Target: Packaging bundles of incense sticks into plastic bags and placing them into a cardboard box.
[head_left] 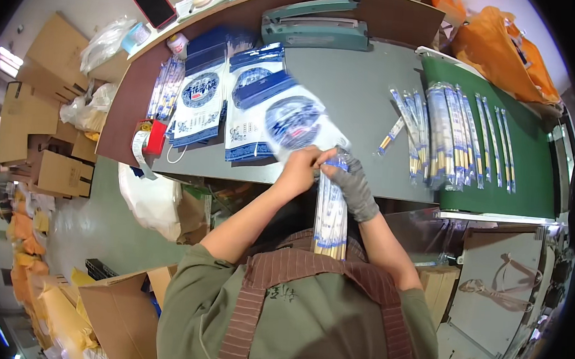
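Observation:
My bare left hand [298,171] is closed in a pinch at the lower end of a blue and white printed plastic bag [297,122], which slants away over the table edge and is slightly blurred. Close against it, my right hand [354,187], in a grey glove, is wrapped round the top of a bundle of wrapped chopsticks [331,225]. The bundle hangs upright in front of my apron, wooden ends downward. The bag's edge meets the bundle's top between my hands; whether the chopsticks reach inside is hidden. More flat printed bags [200,98] lie in stacks to the left.
Rows of wrapped chopsticks [458,137] lie on a green conveyor belt [532,161] to the right. A teal bag sealer [316,31] stands at the back. A red tape dispenser [153,138] sits at the table's left edge; cardboard boxes [64,172] are stacked beyond it.

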`<action>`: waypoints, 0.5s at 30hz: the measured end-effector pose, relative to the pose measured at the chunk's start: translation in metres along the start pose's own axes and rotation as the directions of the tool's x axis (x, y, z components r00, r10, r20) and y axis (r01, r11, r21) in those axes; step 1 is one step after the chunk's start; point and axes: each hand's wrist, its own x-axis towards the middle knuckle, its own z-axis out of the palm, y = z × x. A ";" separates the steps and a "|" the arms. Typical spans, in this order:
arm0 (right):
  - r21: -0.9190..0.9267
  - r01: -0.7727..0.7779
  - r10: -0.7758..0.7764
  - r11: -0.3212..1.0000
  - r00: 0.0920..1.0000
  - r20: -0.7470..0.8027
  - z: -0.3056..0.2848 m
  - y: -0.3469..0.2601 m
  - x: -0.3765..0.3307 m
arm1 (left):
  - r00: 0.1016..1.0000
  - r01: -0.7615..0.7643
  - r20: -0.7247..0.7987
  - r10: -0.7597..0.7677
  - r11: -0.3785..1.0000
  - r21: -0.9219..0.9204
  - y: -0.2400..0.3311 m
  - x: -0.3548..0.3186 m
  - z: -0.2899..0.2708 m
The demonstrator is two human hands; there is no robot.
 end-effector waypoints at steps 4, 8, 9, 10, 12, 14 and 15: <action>-0.638 0.107 -0.072 0.762 0.994 0.082 0.008 0.003 0.012 | 0.957 -0.001 -0.291 -0.020 0.997 -0.073 -0.003 -0.011 -0.002; -0.784 0.072 -0.043 0.617 0.997 0.058 0.010 0.003 -0.026 | 0.885 -0.258 -0.327 0.332 0.933 0.251 0.036 -0.033 -0.012; -0.325 -0.071 0.090 0.943 0.995 0.043 0.012 -0.002 -0.039 | 0.858 -0.419 -0.152 0.490 0.841 0.341 0.040 -0.048 -0.015; -0.175 -0.235 0.263 0.956 0.951 0.161 0.017 -0.030 -0.056 | 0.795 -0.564 0.026 0.607 0.722 0.401 0.041 -0.067 -0.019; -0.003 -0.228 0.225 0.974 0.956 0.187 0.003 0.005 -0.106 | 0.751 -0.659 0.171 0.638 0.709 0.250 0.048 -0.092 -0.020; -0.061 -0.453 0.453 0.890 0.856 0.249 -0.014 -0.001 -0.126 | 0.785 -0.608 0.227 0.577 0.787 0.104 0.026 -0.109 -0.024; 0.037 -0.463 0.447 0.886 0.870 0.208 -0.020 0.016 -0.127 | 0.872 -0.489 0.066 0.485 0.858 0.160 0.020 -0.111 -0.027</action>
